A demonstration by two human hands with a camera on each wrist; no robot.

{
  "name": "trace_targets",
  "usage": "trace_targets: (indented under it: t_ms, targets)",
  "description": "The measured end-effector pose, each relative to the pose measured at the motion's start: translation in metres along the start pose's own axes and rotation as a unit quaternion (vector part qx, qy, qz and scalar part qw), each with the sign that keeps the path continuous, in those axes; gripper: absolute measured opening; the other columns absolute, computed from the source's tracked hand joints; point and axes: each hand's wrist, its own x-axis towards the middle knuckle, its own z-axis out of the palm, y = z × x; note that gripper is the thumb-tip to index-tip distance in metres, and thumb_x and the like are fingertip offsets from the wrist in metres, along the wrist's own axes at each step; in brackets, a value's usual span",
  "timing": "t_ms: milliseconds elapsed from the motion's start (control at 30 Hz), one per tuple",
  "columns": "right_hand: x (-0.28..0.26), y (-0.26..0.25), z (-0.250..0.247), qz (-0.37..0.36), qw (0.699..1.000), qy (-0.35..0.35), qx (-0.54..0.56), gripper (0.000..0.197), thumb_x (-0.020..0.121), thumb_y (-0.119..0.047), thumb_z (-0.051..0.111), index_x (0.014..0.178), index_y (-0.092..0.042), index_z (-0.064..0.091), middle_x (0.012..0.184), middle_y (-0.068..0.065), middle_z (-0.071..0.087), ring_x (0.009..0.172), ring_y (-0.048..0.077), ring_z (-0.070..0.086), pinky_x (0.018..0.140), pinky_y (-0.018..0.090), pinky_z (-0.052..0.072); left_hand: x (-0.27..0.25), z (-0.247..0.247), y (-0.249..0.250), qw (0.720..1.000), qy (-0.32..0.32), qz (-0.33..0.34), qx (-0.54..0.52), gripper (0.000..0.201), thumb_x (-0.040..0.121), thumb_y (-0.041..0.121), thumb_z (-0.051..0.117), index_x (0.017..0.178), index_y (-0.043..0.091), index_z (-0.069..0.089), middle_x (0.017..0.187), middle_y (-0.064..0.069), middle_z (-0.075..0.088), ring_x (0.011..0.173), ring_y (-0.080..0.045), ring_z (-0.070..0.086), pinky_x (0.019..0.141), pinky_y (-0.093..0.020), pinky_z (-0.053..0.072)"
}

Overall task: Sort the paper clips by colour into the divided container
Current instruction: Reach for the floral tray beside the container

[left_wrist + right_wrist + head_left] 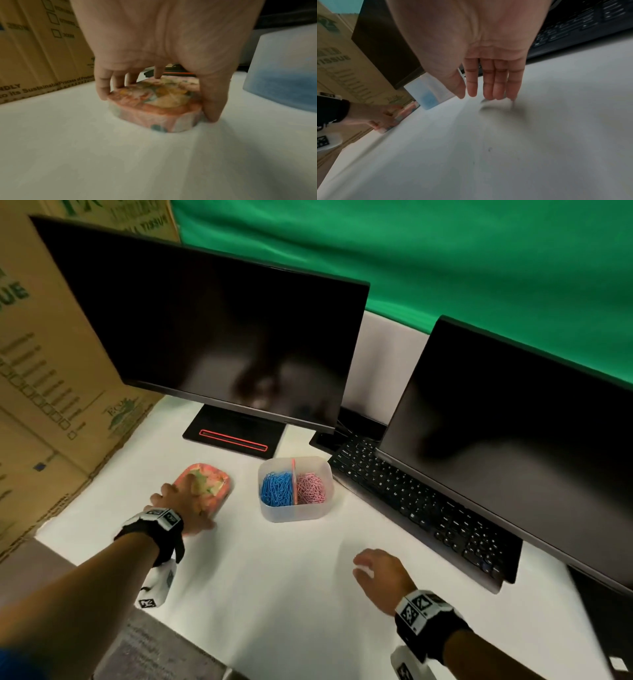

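A translucent divided container (294,515) stands mid-table, with blue paper clips (277,488) in its left half and pink paper clips (311,487) in its right half. It shows as a frosted wall (283,70) in the left wrist view and further off (426,92) in the right wrist view. My left hand (186,505) grips a flat pink floral tin (210,486) lying on the table, fingers on its far edge and thumb (212,102) at its near side; the tin (154,108) is lid-up. My right hand (380,573) hovers open over the bare white table, fingers (489,83) straight and holding nothing.
Two dark monitors (212,337) (513,446) stand behind. A black keyboard (411,501) lies right of the container. A monitor base (236,436) with a red outline sits behind the tin. Cardboard boxes (44,392) wall off the left side.
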Motion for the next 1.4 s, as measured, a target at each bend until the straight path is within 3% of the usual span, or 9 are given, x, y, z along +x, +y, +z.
trace_targets:
  t_ms: [167, 300, 400, 467, 533, 667, 900, 1300, 1400]
  targets:
    - [-0.014, 0.016, 0.009, -0.012, 1.0, 0.008, 0.001, 0.024, 0.091, -0.031, 0.057, 0.114, -0.027, 0.061, 0.116, -0.008, 0.057, 0.106, 0.007, 0.055, 0.09, 0.016, 0.042, -0.001, -0.018, 0.007, 0.995, 0.027, 0.032, -0.089, 0.116, 0.048, 0.058, 0.079, 0.143, 0.034, 0.017, 0.132, -0.016, 0.037, 0.12, -0.041, 0.04, 0.098, -0.049, 0.043]
    - [-0.022, 0.024, 0.011, -0.021, 0.999, 0.02, -0.017, 0.025, 0.091, -0.032, 0.055, 0.116, -0.029, 0.059, 0.116, -0.01, 0.055, 0.11, 0.008, 0.053, 0.094, 0.018, 0.042, -0.015, -0.053, 0.041, 0.955, 0.081, 0.217, -0.184, 0.118, 0.049, 0.043, 0.087, 0.143, 0.037, 0.017, 0.134, -0.01, 0.032, 0.12, -0.035, 0.043, 0.1, -0.046, 0.043]
    - [-0.027, 0.027, 0.012, -0.021, 0.999, 0.02, -0.019, 0.025, 0.092, -0.031, 0.054, 0.117, -0.028, 0.058, 0.112, -0.009, 0.053, 0.107, 0.007, 0.052, 0.09, 0.014, 0.041, -0.036, -0.07, 0.081, 0.921, 0.071, 0.369, -0.102, 0.122, 0.046, 0.039, 0.086, 0.145, 0.036, 0.015, 0.132, -0.005, 0.03, 0.118, -0.028, 0.043, 0.103, -0.037, 0.041]
    - [-0.029, 0.027, 0.012, -0.022, 0.999, 0.021, -0.018, 0.025, 0.092, -0.031, 0.054, 0.117, -0.029, 0.057, 0.108, -0.01, 0.05, 0.102, 0.005, 0.05, 0.083, 0.009, 0.038, -0.046, -0.071, 0.11, 0.909, 0.067, 0.411, 0.011, 0.121, 0.044, 0.045, 0.082, 0.143, 0.038, 0.012, 0.13, -0.004, 0.032, 0.115, -0.031, 0.043, 0.1, -0.04, 0.044]
    - [-0.033, 0.028, 0.014, -0.019, 1.0, 0.021, -0.012, 0.025, 0.092, -0.031, 0.053, 0.117, -0.03, 0.056, 0.106, -0.012, 0.048, 0.099, 0.003, 0.049, 0.08, 0.007, 0.036, -0.052, -0.068, 0.132, 0.901, 0.057, 0.416, 0.108, 0.121, 0.043, 0.051, 0.079, 0.142, 0.038, 0.012, 0.128, -0.003, 0.032, 0.112, -0.03, 0.042, 0.094, -0.043, 0.047]
    - [-0.037, 0.03, 0.016, -0.015, 1.0, 0.021, -0.001, 0.026, 0.092, -0.031, 0.054, 0.118, -0.03, 0.056, 0.104, -0.012, 0.046, 0.102, 0.005, 0.049, 0.09, 0.015, 0.042, -0.055, -0.055, 0.149, 0.894, 0.03, 0.405, 0.19, 0.12, 0.045, 0.054, 0.077, 0.142, 0.039, 0.008, 0.126, -0.003, 0.033, 0.111, -0.032, 0.043, 0.09, -0.047, 0.049]
    - [-0.041, 0.029, 0.014, -0.009, 1.0, 0.014, 0.013, 0.029, 0.092, -0.029, 0.054, 0.121, -0.028, 0.054, 0.096, -0.02, 0.039, 0.094, 0.003, 0.047, 0.085, 0.012, 0.039, -0.052, -0.053, 0.146, 0.903, 0.003, 0.382, 0.195, 0.122, 0.05, 0.05, 0.08, 0.144, 0.04, 0.003, 0.131, -0.003, 0.03, 0.116, -0.034, 0.04, 0.094, -0.047, 0.048]
    - [-0.044, 0.022, 0.016, 0.008, 1.0, -0.004, 0.026, 0.032, 0.09, -0.032, 0.056, 0.121, -0.033, 0.049, 0.098, -0.015, 0.044, 0.083, -0.003, 0.046, 0.071, 0.008, 0.037, -0.044, -0.057, 0.146, 0.898, -0.004, 0.381, 0.219, 0.128, 0.05, 0.054, 0.078, 0.143, 0.045, -0.009, 0.126, -0.005, 0.036, 0.116, -0.029, 0.039, 0.095, -0.046, 0.047]
    - [-0.044, 0.02, 0.016, 0.005, 1.0, -0.007, 0.02, 0.033, 0.09, -0.033, 0.056, 0.121, -0.033, 0.048, 0.097, -0.016, 0.044, 0.083, -0.002, 0.046, 0.076, 0.01, 0.036, -0.04, -0.049, 0.144, 0.896, 0.006, 0.377, 0.233, 0.127, 0.049, 0.056, 0.078, 0.145, 0.042, -0.005, 0.128, -0.004, 0.036, 0.117, -0.028, 0.038, 0.093, -0.046, 0.049]
